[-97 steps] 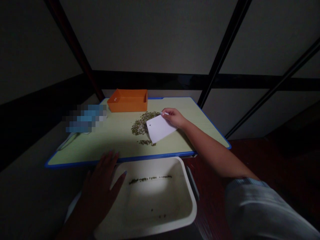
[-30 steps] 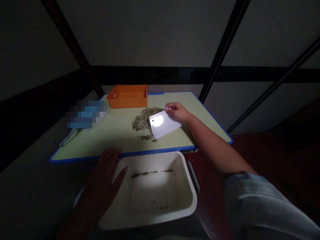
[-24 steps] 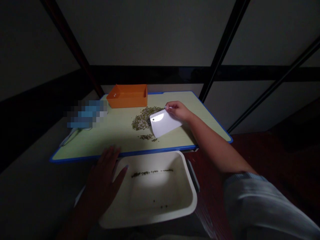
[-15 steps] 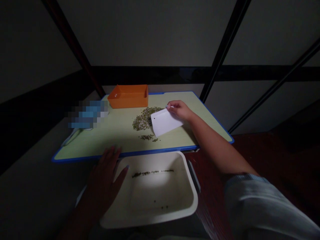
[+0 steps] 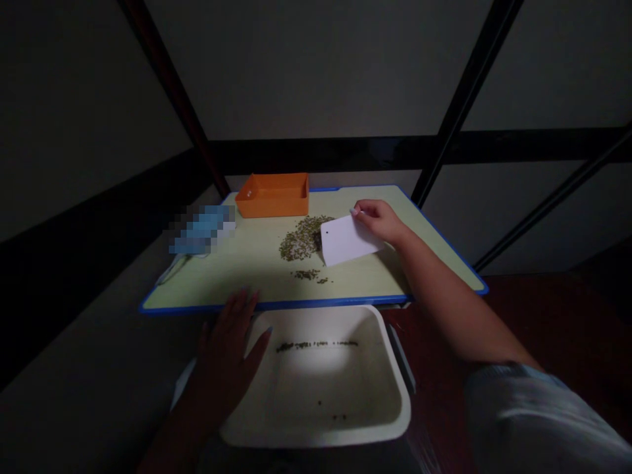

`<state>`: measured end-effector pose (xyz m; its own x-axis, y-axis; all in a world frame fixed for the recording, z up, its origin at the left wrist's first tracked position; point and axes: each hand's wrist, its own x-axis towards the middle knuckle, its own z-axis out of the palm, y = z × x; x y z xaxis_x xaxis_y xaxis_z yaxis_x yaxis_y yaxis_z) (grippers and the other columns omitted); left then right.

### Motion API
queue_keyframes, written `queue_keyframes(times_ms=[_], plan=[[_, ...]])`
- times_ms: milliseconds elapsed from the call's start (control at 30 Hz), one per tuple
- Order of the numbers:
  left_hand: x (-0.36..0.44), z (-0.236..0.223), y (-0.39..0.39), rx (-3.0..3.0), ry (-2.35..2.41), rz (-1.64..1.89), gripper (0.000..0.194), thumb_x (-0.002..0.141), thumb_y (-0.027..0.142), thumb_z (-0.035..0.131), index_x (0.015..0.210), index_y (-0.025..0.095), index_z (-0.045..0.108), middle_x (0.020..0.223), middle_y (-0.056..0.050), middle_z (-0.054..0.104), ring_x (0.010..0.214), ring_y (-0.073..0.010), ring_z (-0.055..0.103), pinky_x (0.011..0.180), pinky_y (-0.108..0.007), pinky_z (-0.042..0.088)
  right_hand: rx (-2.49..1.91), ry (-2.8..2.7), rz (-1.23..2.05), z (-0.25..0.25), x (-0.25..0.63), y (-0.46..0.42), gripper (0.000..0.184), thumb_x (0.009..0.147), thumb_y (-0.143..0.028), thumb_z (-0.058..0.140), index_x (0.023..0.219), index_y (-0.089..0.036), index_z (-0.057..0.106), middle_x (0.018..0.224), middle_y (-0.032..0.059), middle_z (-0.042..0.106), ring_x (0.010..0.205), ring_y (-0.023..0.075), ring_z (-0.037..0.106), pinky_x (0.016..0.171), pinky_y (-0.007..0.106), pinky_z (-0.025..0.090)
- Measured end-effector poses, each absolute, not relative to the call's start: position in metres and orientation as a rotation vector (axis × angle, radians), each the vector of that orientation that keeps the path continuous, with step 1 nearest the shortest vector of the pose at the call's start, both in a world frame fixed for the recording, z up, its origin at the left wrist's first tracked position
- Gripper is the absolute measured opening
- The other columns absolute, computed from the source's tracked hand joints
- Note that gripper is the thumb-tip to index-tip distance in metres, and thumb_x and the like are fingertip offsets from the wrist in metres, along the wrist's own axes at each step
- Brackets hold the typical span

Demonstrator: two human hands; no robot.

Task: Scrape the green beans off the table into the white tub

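Observation:
My right hand (image 5: pixel 378 220) pinches a white card (image 5: pixel 349 241) by its upper edge. The card leans over the table, its left edge beside a spread of small greenish-brown beans or seeds (image 5: pixel 302 239). A smaller patch of them (image 5: pixel 307 274) lies nearer the front edge. Below that edge stands a cream plastic basin (image 5: pixel 316 431) with a line of the same grains along its far inner side and a few more near its front. Over the basin's left rim, my left hand (image 5: pixel 232 349) rests with fingers apart and fingertips at the table edge, holding nothing.
The pale green table (image 5: pixel 247 276) has a blue border. An orange open box (image 5: pixel 274 207) stands at its back left. A blurred-out blue object (image 5: pixel 202 229) with a cable lies at the left. Panelled walls (image 5: pixel 316 72) rise behind the table.
The whole view has shifted, so everything appears further right. The white card stays in my right hand close to the grains, and my left hand keeps its place at the basin.

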<state>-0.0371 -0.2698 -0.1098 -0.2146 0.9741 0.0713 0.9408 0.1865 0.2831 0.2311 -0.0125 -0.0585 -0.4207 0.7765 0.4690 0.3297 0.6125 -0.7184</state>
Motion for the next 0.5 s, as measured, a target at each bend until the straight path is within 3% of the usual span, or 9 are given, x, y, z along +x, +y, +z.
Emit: queue_keyframes(times_ms=[500], plan=[[-0.03,-0.102,-0.27,1.848,2.367,0.374,0.057,0.09,0.046,0.028,0.145,0.028,0.03,0.157,-0.007,0.028,0.147,-0.0246,0.021,0.115,-0.066,0.013,-0.922,-2.095,0.395,-0.057,0.232,-0.014,0.029,0.083,-0.042,0.044,0.062,-0.022,0.04,0.057,-0.0011,0.04,0.059,0.0153,0.037,0.059,0.03,0.025]])
